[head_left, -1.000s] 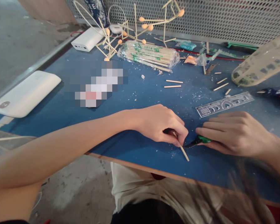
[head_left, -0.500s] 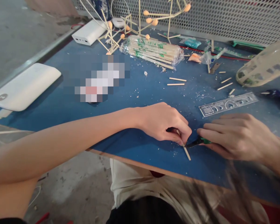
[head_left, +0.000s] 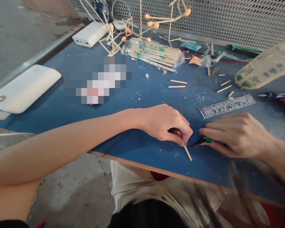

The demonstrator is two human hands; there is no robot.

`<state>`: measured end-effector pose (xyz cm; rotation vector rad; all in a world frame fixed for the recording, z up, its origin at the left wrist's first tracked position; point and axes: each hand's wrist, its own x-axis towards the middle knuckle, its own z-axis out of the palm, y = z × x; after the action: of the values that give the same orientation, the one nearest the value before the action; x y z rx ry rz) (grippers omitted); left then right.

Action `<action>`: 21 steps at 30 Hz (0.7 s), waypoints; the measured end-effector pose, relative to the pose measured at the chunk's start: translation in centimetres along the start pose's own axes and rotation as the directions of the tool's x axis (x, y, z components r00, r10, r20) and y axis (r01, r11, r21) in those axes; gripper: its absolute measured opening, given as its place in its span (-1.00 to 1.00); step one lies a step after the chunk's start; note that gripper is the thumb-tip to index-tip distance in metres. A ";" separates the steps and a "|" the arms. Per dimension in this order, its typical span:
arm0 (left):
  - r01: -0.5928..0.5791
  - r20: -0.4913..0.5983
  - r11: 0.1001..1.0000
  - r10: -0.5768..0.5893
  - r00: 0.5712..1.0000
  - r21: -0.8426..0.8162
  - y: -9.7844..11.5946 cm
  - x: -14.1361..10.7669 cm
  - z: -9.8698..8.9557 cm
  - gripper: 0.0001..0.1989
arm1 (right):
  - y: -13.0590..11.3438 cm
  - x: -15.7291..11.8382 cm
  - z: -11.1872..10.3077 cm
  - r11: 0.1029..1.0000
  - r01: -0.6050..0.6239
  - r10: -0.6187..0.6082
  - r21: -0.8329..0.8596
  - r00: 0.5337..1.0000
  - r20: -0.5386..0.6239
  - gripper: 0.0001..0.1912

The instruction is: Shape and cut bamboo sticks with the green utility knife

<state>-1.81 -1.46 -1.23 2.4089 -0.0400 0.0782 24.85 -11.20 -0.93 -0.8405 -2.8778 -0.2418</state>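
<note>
Near the table's front edge, my left hand (head_left: 169,124) is closed, pinching a thin wooden stick (head_left: 188,154) between thumb and fingers. The stick slants down toward me, its lower end sticking out below the fingertips. My right hand (head_left: 237,134) is wrapped round a knife (head_left: 197,142) with a green handle and a narrow dark blade. The blade's tip meets the stick just beside my left fingertips; whether it has cut in, I cannot tell. Most of the handle is hidden in the palm. Behind my right hand lies a clear plastic ruler (head_left: 228,106).
Short cut sticks (head_left: 177,86) and shavings are scattered on the blue table (head_left: 152,95). Farther back are a plastic-wrapped bundle of sticks (head_left: 154,53), a stick frame with orange blobs (head_left: 140,19) and a bottle (head_left: 263,68). White power banks (head_left: 26,88) stand left; a glue gun (head_left: 279,95) lies right.
The knife and my right hand have shifted slightly left and up in the view, and more of the dark blade shows. My left hand keeps its pinch on the stick.
</note>
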 end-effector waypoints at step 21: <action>0.016 -0.002 1.000 -0.016 1.000 0.024 0.1 -0.1 0.2 -0.86 | -0.7 0.5 -0.4 1.000 0.009 -0.009 -0.011 1.000 0.005 -0.85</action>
<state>-1.89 -1.66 -1.29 2.4324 -0.0192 0.0738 24.02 -11.61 -0.54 -0.8311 -2.8880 -0.2571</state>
